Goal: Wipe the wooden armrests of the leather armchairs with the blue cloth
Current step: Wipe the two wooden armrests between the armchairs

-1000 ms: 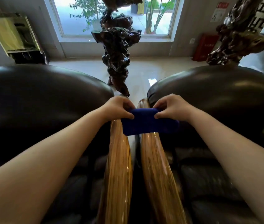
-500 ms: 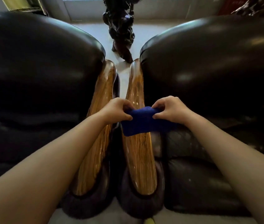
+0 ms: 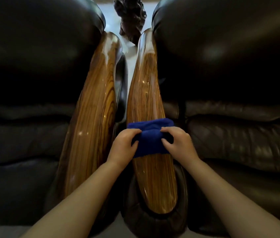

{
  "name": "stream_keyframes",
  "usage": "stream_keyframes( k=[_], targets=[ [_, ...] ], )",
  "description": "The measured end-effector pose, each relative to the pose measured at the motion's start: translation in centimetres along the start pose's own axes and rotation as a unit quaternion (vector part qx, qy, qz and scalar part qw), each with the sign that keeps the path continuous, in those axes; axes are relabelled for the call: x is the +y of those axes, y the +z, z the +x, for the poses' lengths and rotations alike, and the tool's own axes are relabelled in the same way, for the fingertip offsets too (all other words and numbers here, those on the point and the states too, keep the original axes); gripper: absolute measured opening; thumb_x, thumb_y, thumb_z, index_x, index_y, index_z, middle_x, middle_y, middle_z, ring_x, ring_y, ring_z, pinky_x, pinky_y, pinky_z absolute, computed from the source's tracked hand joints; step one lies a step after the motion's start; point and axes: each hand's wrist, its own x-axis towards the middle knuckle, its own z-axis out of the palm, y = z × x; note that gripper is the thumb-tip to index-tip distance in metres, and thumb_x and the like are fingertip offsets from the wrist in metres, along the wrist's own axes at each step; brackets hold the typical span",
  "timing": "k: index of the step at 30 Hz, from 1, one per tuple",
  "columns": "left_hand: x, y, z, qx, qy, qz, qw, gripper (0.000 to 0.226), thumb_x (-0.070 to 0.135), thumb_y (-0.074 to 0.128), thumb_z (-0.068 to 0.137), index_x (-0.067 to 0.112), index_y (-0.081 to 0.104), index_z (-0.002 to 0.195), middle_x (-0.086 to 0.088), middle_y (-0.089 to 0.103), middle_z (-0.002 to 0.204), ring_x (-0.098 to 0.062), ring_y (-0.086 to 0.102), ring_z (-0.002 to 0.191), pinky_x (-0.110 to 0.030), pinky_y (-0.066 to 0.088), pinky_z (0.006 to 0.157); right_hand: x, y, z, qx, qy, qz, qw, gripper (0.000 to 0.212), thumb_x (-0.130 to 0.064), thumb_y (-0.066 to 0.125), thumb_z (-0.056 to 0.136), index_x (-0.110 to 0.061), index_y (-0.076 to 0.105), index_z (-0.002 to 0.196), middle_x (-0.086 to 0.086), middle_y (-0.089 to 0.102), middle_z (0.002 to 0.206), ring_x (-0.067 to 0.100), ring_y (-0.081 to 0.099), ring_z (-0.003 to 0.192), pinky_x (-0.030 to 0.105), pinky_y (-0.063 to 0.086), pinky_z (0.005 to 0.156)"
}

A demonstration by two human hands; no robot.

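Two leather armchairs stood side by side, their wooden armrests adjacent. The blue cloth lay draped across the right-hand armrest, about midway along its length. The left hand and right hand gripped its opposite edges, fingers curled and pinching the fabric against the wood. The wipe appeared to be partway through; whether the left-hand armrest had been wiped could not be told.

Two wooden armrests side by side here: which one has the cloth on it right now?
The right-hand armrest, on the right armchair. The blue cloth drapes across it under both hands; the left armrest is bare.
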Motion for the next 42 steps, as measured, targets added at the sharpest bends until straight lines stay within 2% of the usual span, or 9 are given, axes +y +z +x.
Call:
stream_keyframes(
  k=[3,5,8,11,16,23,28,37,42],
  targets=[
    [0.1,0.9,-0.3,0.089,0.03,0.025,0.995,0.045,0.013,0.046,0.092,0.014,0.039,0.136,-0.004,0.042,0.144,-0.014,0.029,0.138,-0.036,0.021,0.116,0.1,1.0,-0.9,0.146,0.006,-0.014,0.989,0.043,-0.03,0.048,0.092,-0.016,0.045,0.132,0.004,0.044,0.143,0.017,0.031,0.137,0.039,0.021,0.115],
    [0.6,1.3,0.0,0.151,0.011,0.069,0.986,0.051,0.027,0.03,0.095,0.019,0.017,0.143,0.003,0.016,0.153,-0.01,0.008,0.143,-0.037,0.004,0.118,0.0,1.0,-1.0,0.233,0.048,-0.034,0.971,0.053,-0.037,0.032,0.094,-0.019,0.025,0.144,0.002,0.021,0.154,0.014,0.009,0.144,0.039,0.003,0.117],
    [1.4,2.8,0.9,0.139,-0.012,0.144,0.98,0.057,0.039,0.012,0.093,0.024,-0.012,0.142,0.007,-0.015,0.152,-0.009,-0.015,0.142,-0.042,-0.01,0.115,-0.3,1.6,-0.5,0.235,0.055,-0.098,0.966,0.06,-0.04,0.023,0.094,-0.019,0.003,0.147,0.002,0.001,0.156,0.016,-0.003,0.144,0.046,-0.004,0.116],
    [1.3,4.9,2.4,0.113,-0.023,0.187,0.976,0.058,0.04,0.007,0.093,0.022,-0.022,0.14,0.005,-0.024,0.152,-0.01,-0.023,0.14,-0.047,-0.013,0.114,-0.4,2.7,1.0,0.189,0.036,-0.16,0.968,0.062,-0.04,0.022,0.094,-0.018,-0.004,0.145,0.003,-0.004,0.156,0.018,-0.005,0.144,0.049,-0.003,0.116],
    [0.2,7.1,4.0,0.135,-0.054,0.218,0.965,0.06,0.037,0.013,0.094,0.019,-0.013,0.145,0.0,-0.011,0.156,-0.015,-0.017,0.142,-0.051,-0.01,0.112,0.4,5.0,2.9,0.152,0.067,-0.205,0.965,0.062,-0.044,0.021,0.094,-0.019,-0.001,0.146,0.004,0.0,0.157,0.02,0.0,0.145,0.052,0.006,0.116],
    [0.1,6.3,6.3,0.127,-0.048,0.219,0.966,0.058,0.036,0.016,0.094,0.015,-0.001,0.146,-0.002,0.001,0.156,-0.019,-0.003,0.144,-0.051,-0.001,0.113,0.1,5.3,5.6,0.141,0.082,-0.191,0.968,0.06,-0.042,0.018,0.094,-0.014,0.001,0.144,0.003,0.001,0.155,0.017,0.003,0.144,0.042,0.016,0.117],
    [-0.2,4.8,8.8,0.115,-0.052,0.197,0.972,0.057,0.036,0.014,0.094,0.017,-0.004,0.145,0.0,-0.003,0.156,-0.019,-0.003,0.144,-0.05,-0.002,0.113,-0.6,4.8,8.4,0.141,0.086,-0.211,0.963,0.061,-0.041,0.018,0.094,-0.012,0.005,0.146,0.003,0.001,0.156,0.018,0.003,0.145,0.04,0.012,0.116],
    [-0.2,2.6,13.3,0.096,-0.025,0.206,0.974,0.057,0.034,0.02,0.093,0.012,0.012,0.145,-0.006,0.015,0.155,-0.026,0.014,0.142,-0.058,0.02,0.11,-1.4,3.7,12.3,0.126,0.111,-0.219,0.961,0.06,-0.039,0.017,0.093,-0.011,0.008,0.146,0.004,0.004,0.155,0.017,0.004,0.144,0.041,0.015,0.116],
    [-0.4,1.9,16.0,0.079,-0.024,0.209,0.974,0.057,0.034,0.018,0.094,0.012,0.009,0.145,-0.006,0.013,0.156,-0.026,0.011,0.143,-0.057,0.016,0.111,-1.5,3.2,14.8,0.13,0.111,-0.216,0.961,0.06,-0.038,0.016,0.093,-0.011,0.007,0.146,0.003,0.004,0.155,0.017,0.003,0.144,0.04,0.013,0.116]
  ],
)
